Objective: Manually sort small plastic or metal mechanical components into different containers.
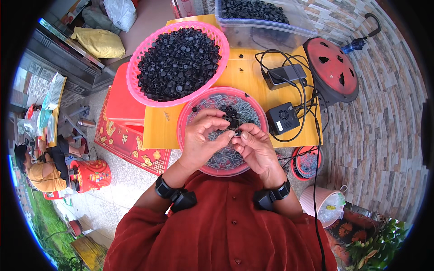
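Over a pink-red bowl of loose silver screws, my two hands meet fingertip to fingertip. A small black plastic cap is pinched in my right hand. My left hand is curled, its thumb tip against the cap's side; whether it grips a separate small part is hidden by the fingers. Several more black caps lie on the screws just beyond my fingertips. Farther off to the left, a pink basket is heaped with black caps.
Bowl and basket stand on a yellow table. On its right are a black box, a dark device and looping cables. A clear bin with black parts stands beyond. A red stool is left; a person sits far left.
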Action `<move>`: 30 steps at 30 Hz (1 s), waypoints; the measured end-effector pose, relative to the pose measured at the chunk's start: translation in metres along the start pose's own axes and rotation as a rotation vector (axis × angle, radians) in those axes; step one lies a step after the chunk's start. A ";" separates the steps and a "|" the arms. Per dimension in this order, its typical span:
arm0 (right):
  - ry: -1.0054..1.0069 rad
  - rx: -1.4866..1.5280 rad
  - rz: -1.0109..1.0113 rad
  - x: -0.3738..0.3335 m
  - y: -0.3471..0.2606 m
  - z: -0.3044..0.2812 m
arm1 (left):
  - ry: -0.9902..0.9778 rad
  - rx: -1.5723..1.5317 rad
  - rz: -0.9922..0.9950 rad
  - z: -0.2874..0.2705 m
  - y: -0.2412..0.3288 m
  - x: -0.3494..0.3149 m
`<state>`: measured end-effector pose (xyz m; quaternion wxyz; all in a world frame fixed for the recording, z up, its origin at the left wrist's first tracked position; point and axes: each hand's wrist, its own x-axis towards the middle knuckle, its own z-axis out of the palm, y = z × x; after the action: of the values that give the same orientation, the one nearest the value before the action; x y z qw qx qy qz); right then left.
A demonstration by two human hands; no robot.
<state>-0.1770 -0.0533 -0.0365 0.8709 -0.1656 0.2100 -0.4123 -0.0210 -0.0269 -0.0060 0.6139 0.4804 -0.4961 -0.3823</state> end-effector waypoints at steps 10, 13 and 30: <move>0.094 -0.423 -0.386 -0.001 0.004 0.013 | 0.015 0.381 0.186 -0.003 -0.007 0.002; 0.105 -0.425 -0.426 0.000 0.009 0.016 | 0.002 0.435 0.213 -0.002 -0.006 0.001; 0.142 -0.339 -0.397 0.004 0.011 0.004 | -0.121 -0.016 -0.125 0.003 -0.012 -0.006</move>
<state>-0.1652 -0.0492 -0.0390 0.7160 -0.3176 0.2998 -0.5446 -0.0252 -0.0246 -0.0192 0.5616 0.4814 -0.4984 -0.4521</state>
